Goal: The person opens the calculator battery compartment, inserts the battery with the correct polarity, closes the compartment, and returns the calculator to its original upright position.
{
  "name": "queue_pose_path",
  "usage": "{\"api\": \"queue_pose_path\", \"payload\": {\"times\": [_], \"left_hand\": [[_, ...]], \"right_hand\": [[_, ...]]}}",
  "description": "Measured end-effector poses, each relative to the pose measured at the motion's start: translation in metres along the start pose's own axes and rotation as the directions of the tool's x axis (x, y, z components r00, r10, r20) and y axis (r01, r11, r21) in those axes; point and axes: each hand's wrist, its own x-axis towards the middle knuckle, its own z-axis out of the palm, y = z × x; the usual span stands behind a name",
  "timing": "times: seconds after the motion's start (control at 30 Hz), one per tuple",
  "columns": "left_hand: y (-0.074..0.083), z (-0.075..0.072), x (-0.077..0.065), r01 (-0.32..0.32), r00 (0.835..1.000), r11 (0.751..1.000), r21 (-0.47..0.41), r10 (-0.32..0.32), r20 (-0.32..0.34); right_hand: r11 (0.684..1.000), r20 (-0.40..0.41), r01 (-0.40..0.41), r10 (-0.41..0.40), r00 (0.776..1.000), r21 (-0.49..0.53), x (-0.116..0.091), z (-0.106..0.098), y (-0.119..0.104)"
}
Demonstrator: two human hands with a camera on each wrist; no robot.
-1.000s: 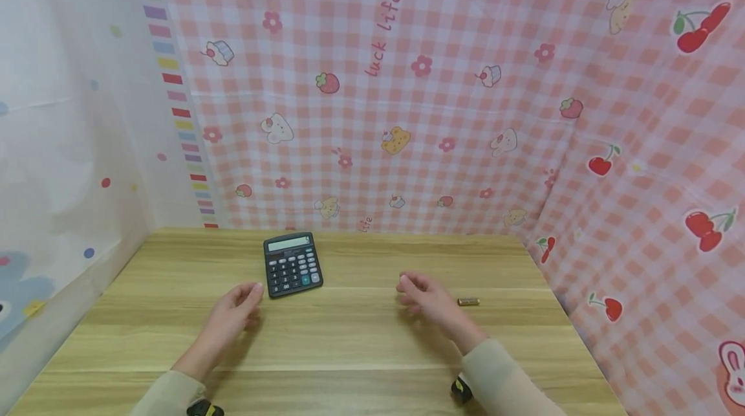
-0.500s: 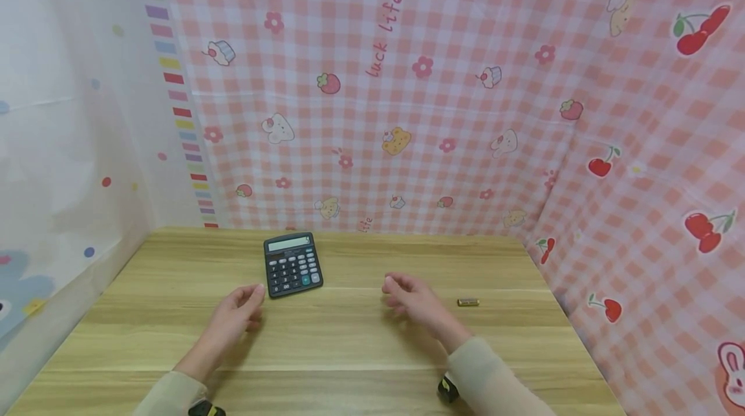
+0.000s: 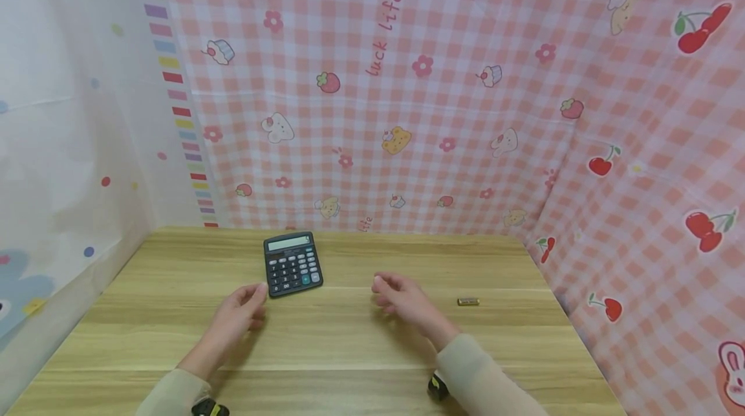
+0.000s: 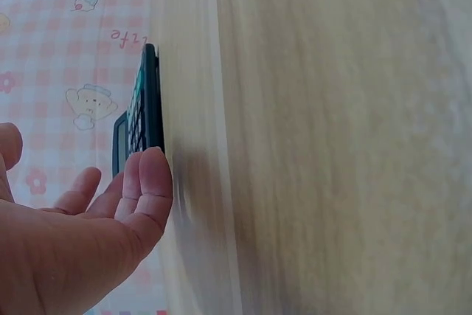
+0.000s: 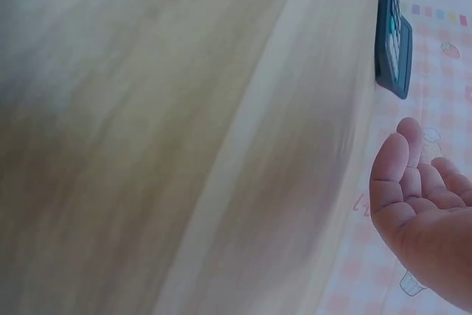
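Note:
A dark calculator with a tilted display lies toward the back of the wooden table, left of centre. Just off its lower left corner is my left hand, fingers loosely bent and holding nothing. My right hand hovers over the table right of centre, also empty, its fingers relaxed. To the right of that hand lies a small battery on its side. In the left wrist view the calculator stands beyond the fingertips. The right wrist view shows the calculator some way past the right fingers.
The wooden table is bordered at the back by a pink checked cloth. Another checked cloth hangs along the right side, and a white one along the left.
My right hand has moved left, away from the battery and toward the calculator. The left hand has shifted very slightly to the right. Calculator and battery stay where they were.

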Motion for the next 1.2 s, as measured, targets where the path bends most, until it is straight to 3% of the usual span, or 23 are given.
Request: {"api": "queue_pose_path", "payload": {"times": [0.67, 1.2], "left_hand": [[0.002, 0.006, 0.003, 0.016, 1.000, 0.999, -0.039, -0.017, -0.018], [0.006, 0.009, 0.008, 0.073, 0.997, 0.997, 0.012, -0.073, -0.025]], "right_hand": [[1.000, 0.032, -0.023, 0.023, 0.999, 0.002, 0.016, 0.023, -0.002], [0.999, 0.053, -0.031, 0.032, 0.998, -0.024, 0.035, 0.050, -0.016]]}}
